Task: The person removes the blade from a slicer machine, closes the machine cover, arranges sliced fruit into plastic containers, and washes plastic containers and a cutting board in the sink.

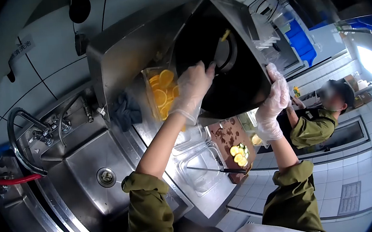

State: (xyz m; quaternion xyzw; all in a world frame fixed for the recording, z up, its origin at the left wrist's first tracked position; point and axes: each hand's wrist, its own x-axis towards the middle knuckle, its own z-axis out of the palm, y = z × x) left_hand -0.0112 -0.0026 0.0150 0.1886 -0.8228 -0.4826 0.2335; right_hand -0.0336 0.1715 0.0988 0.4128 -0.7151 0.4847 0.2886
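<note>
My right hand (275, 95), in a clear plastic glove, grips the right rim of a large dark bin-like container (244, 85), its open side tilted toward me. My left hand (195, 85), also gloved, is closed in front of the container's dark inside; what its fingers hold is hidden. Deeper in the container are a pale round shape (224, 53) and a small yellow piece (225, 35). Beside my left hand stands a clear tub of orange slices (161, 97). Below the container, citrus slices (240, 155) lie on a wet brown cutting board (225, 134).
A knife (232, 170) reaches across a clear plastic tub (197, 162) on the counter. A steel sink (89, 167) with a curved tap (17, 129) is at left. A dark cloth (125, 111) lies near the tub of slices. At right stands a co-worker (316, 122).
</note>
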